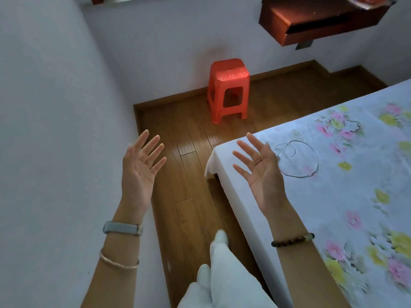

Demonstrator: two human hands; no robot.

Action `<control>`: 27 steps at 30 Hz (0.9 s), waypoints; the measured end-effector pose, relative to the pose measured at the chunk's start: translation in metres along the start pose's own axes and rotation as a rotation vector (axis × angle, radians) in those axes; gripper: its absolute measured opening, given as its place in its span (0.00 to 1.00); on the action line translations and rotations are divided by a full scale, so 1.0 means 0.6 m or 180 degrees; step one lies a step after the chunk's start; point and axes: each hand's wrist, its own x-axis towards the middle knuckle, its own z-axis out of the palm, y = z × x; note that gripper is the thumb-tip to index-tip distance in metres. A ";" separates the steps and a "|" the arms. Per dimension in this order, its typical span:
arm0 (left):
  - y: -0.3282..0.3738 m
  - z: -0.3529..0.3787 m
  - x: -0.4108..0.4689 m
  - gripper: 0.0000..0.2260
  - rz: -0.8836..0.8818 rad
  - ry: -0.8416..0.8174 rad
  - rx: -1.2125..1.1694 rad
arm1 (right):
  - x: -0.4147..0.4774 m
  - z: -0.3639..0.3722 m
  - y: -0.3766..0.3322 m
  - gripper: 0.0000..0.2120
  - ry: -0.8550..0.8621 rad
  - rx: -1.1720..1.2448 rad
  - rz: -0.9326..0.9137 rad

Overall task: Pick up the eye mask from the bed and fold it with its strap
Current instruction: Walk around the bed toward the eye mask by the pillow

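Note:
My left hand (142, 163) is raised palm up over the wooden floor, fingers spread, holding nothing. My right hand (260, 167) is also palm up with fingers apart, hovering over the near corner of the bed (333, 196), empty. The bed has a white sheet with a flower print. Just right of my right hand a thin looped cord (298, 158) lies on the sheet. No eye mask is visible in this view.
A red plastic stool (228, 90) stands on the wooden floor (191, 174) by the far wall. A dark red wall shelf (315, 18) hangs at the upper right. A white wall (55, 130) is close on my left. My white-clad legs (222, 274) show below.

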 end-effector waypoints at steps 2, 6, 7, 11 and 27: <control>-0.002 0.003 0.048 0.26 -0.0013 0.0024 0.0023 | 0.051 0.009 -0.002 0.20 -0.0006 0.0005 0.0008; -0.002 0.018 0.160 0.26 -0.0011 -0.0016 0.0080 | 0.168 0.023 -0.015 0.19 -0.0009 -0.0134 -0.0021; -0.003 0.022 0.191 0.26 -0.0003 -0.0033 0.0077 | 0.200 0.024 -0.019 0.19 -0.0012 -0.0139 -0.0039; -0.001 0.053 0.320 0.26 -0.0039 -0.0106 0.0185 | 0.328 0.023 -0.051 0.21 0.0057 -0.0100 0.0001; 0.017 0.139 0.758 0.27 -0.0114 -0.0578 0.0202 | 0.716 0.063 -0.132 0.22 0.0371 0.0087 -0.0118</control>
